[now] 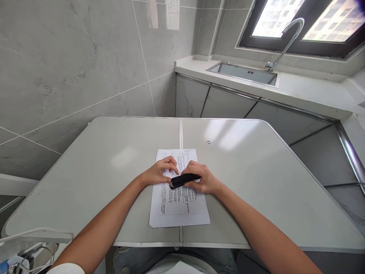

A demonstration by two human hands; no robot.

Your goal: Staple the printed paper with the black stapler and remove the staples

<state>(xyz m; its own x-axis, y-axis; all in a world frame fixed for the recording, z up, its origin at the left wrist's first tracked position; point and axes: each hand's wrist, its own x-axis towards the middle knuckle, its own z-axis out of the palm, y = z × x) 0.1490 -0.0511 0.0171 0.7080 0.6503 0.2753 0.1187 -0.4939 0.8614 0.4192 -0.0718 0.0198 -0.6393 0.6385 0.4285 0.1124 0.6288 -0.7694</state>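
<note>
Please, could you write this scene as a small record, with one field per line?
Left hand: over the paper, fingers bent, at the stapler's left end; firm grip unclear
Right hand: gripping the stapler's right part
Stapler: black, above the paper
Paper: white, printed, lying on the table
Table: pale, with a seam down the middle
Small bits: on the table, beyond the paper
Background: sink and tap by a window
</note>
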